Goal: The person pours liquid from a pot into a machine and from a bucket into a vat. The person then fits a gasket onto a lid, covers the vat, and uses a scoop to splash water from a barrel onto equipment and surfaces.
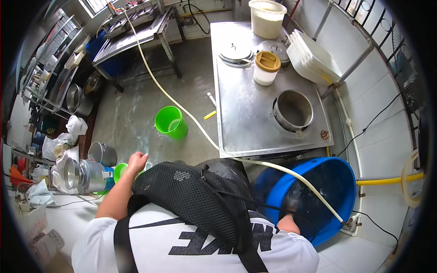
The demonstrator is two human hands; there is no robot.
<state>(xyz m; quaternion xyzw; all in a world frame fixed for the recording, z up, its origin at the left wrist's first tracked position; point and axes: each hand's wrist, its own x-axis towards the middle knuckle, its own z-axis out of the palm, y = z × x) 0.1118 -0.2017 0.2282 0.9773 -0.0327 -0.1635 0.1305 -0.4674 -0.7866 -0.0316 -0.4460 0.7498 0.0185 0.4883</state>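
Note:
My left hand [138,161] is closed, held out over the floor on the left. Whether anything is inside its fingers is hidden. Close to that forearm, a green container [120,171] shows in part behind it. My right hand [291,213] reaches down into a large blue barrel [350,177], its fingers blurred and hidden inside. A cream hose [298,174] crosses the floor and runs over the barrel's rim into it. On the wet floor ahead stands a bright green bucket [171,123] with a little pale liquid in it.
A steel worktop [246,113] with a round opening [293,110] carries a brown-lidded tub [266,68], pot lids [234,51] and a white bucket [267,18]. Metal pots [102,154] and a steel machine [91,176] stand left. White bins [314,57] lean by the wall.

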